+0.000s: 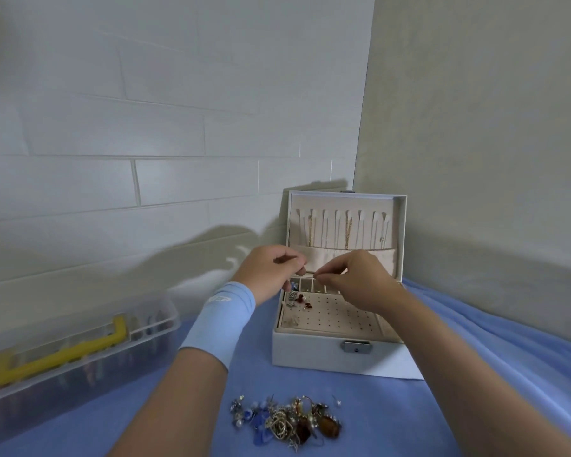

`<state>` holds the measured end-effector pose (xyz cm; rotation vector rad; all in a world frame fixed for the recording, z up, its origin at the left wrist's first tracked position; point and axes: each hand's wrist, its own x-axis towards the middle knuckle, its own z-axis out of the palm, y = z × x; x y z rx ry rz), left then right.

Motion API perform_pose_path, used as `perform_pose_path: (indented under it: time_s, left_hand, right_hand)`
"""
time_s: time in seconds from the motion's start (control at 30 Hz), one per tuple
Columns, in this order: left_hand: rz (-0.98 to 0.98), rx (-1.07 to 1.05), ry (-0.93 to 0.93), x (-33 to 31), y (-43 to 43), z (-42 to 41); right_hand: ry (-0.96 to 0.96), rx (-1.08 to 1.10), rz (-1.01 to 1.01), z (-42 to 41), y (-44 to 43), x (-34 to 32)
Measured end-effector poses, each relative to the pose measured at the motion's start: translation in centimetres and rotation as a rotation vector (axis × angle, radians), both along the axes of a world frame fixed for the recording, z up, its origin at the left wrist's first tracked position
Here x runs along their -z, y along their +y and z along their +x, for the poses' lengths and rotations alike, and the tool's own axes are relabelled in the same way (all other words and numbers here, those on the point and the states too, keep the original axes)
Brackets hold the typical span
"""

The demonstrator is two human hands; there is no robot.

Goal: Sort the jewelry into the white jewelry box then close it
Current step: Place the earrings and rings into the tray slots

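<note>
The white jewelry box [314,352] stands open on the blue cloth, its lid upright with thin gold chains [347,233] hanging inside. Its beige pegboard tray [337,319] carries a few small earrings [298,300] at the left. Both hands hover over the back of the tray, fingertips nearly meeting. My right hand [355,280] pinches a tiny piece, too small to identify. My left hand [272,268], above a light blue wrist sleeve, has its fingers curled toward the same piece. A heap of mixed jewelry [285,422] lies on the cloth in front of the box.
A clear plastic case with a yellow handle [63,352] sits at the left on the blue cloth [475,374]. White tiled wall runs behind, a plain wall to the right, and the box sits close to the corner.
</note>
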<state>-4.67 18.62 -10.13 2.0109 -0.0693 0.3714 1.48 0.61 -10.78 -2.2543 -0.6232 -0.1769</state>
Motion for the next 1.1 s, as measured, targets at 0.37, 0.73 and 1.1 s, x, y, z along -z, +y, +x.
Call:
perform_pose_path:
  time_s: [0.37,0.73,1.1]
  left_hand:
    - [0.066,0.011,0.018,1.2,-0.3,1.1]
    - [-0.129,0.007,0.059,0.7,0.1,0.0]
    - [-0.316,-0.009,0.107,0.0,-0.3,-0.4]
  right_hand:
    - [-0.143,0.063,-0.207,-0.1,0.3,1.2]
    - [-0.233,0.036,-0.424,-1.3,0.3,0.5]
    - [-0.154,-0.128,0.008,-1.3,-0.2,-1.0]
